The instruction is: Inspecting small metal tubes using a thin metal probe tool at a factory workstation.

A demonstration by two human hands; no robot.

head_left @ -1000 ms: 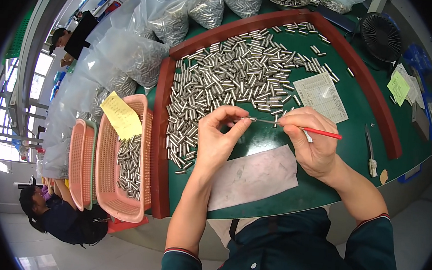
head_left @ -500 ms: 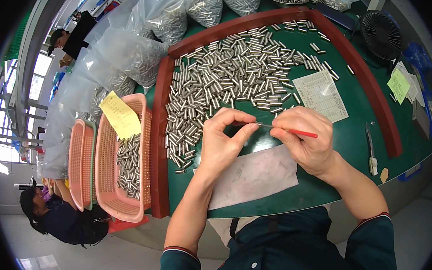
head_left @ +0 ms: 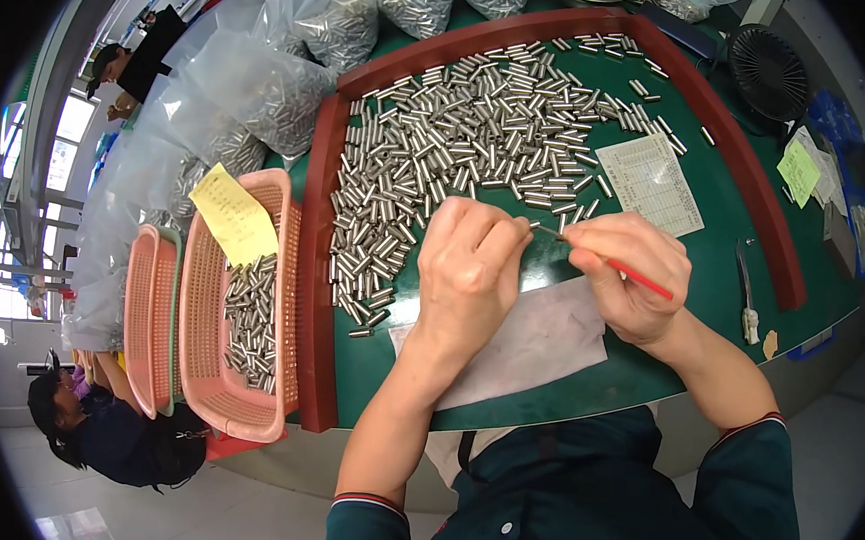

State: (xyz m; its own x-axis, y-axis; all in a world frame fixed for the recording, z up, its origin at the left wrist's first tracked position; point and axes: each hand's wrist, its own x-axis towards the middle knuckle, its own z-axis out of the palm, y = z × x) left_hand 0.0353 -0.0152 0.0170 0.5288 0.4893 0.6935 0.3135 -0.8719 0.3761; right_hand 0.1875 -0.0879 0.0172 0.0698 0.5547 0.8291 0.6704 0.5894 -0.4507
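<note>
Over a green tabletop point(head_left: 708, 279), a right hand point(head_left: 638, 269) grips a slim, red-handled metal tool point(head_left: 644, 279) in its fingers beside a left hand point(head_left: 468, 267), whose curled fingers' hold is hidden, near heaped silvery metal cylinders point(head_left: 472, 137).

Green tabletop point(head_left: 634, 372), red-brown rails point(head_left: 323, 262) on it. Metal pins point(head_left: 473, 122) heaped between rails; printed sheet point(head_left: 651, 185) to their right, pale cloth point(head_left: 548, 343) nearer front edge.

From here the metal cylinders point(head_left: 472, 132) gleam, smooth; the red handle point(head_left: 642, 280) looks like plastic, the green surface point(head_left: 708, 279) glossy, the cloth point(head_left: 548, 343) matt.
</note>
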